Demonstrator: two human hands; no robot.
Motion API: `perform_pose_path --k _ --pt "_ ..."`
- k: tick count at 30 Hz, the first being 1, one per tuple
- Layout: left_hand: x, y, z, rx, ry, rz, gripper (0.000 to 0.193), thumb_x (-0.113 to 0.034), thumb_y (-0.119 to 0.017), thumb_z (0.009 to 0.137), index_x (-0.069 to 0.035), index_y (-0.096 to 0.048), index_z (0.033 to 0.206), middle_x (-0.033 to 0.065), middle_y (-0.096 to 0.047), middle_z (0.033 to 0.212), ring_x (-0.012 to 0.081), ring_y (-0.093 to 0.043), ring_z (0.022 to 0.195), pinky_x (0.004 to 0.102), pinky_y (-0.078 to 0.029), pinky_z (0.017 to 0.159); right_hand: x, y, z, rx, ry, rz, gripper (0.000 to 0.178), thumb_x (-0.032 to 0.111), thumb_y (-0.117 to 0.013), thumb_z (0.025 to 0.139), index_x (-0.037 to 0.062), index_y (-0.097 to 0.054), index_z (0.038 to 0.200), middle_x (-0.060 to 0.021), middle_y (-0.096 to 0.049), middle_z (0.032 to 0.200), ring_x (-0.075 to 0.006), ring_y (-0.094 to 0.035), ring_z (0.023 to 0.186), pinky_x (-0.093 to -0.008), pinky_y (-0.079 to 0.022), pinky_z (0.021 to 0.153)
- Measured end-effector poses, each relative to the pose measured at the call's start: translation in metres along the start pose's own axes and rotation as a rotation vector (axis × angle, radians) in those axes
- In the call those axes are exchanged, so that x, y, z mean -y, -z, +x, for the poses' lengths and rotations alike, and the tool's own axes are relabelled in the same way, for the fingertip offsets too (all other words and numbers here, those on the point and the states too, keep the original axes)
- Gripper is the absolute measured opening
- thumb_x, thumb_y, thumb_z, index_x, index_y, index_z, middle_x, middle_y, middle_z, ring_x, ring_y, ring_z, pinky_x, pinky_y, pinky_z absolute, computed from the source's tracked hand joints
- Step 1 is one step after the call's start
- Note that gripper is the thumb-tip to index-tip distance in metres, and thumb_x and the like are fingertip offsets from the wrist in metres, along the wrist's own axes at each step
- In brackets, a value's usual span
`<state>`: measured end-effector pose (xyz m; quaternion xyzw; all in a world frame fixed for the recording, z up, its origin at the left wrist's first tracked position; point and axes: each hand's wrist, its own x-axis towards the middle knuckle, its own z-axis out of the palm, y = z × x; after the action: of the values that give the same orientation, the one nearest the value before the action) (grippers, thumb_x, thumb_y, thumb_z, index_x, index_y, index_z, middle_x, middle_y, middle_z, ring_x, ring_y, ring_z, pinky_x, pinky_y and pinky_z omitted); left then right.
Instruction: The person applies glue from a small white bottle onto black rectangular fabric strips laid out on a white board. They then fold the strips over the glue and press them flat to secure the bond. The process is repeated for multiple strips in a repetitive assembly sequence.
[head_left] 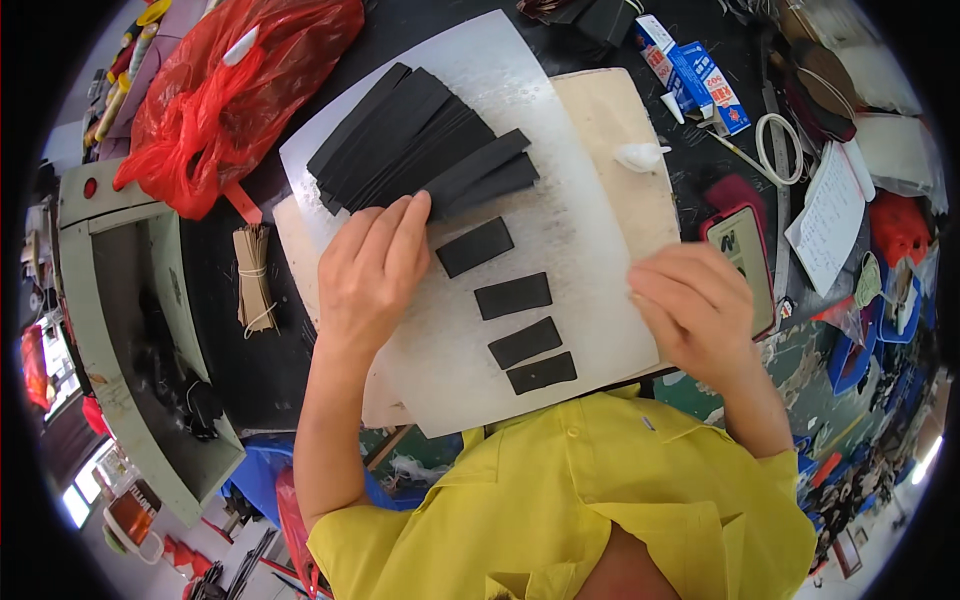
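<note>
your left hand (pixel 372 262): fingers together, flat on fanned black strips (pixel 420 150) | right hand (pixel 695 305): curled, grip unclear | strips look thin, floppy, light; lift by near ends | four cut pieces (pixel 512 296) lie right.

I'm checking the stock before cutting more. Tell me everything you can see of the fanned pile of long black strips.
The pile of long black strips lies fanned on the white translucent cutting sheet, toward its far left corner. The strips look flat, matte and thin, like leather or rubber, overlapping at slightly different angles. The left hand rests its fingertips on the pile's near edge. Four short black pieces lie apart in a row just below it.
</note>
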<state>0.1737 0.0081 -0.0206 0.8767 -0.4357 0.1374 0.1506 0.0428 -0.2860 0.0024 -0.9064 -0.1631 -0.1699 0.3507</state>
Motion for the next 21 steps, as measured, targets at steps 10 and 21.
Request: perform_pose_path --k 10,21 --pt "0.027 0.019 0.005 0.013 0.828 -0.825 0.027 -0.007 -0.064 0.097 0.002 -0.068 0.122 0.0029 -0.066 0.087 0.0068 -0.058 0.080 0.0231 -0.049 0.075 -0.005 -0.060 0.094 0.050 0.047 0.008 0.019 0.002 -0.072 0.081 0.0026 -0.070 0.100 -0.0098 -0.068 0.092 -0.0299 -0.066 0.082 -0.0394 -0.054 0.071" --pt "0.021 0.018 0.000 -0.050 0.438 -0.428 0.027 0.001 -0.066 0.093 0.000 -0.069 0.119 0.0088 -0.071 0.093 0.0132 -0.062 0.076 0.0264 -0.050 0.073 -0.004 -0.125 0.153 -0.053 0.231 -0.018 0.010 0.013 -0.077 0.077 0.0121 -0.077 0.087 -0.0012 -0.068 0.103 -0.0240 -0.059 0.108 -0.0373 -0.047 0.088"
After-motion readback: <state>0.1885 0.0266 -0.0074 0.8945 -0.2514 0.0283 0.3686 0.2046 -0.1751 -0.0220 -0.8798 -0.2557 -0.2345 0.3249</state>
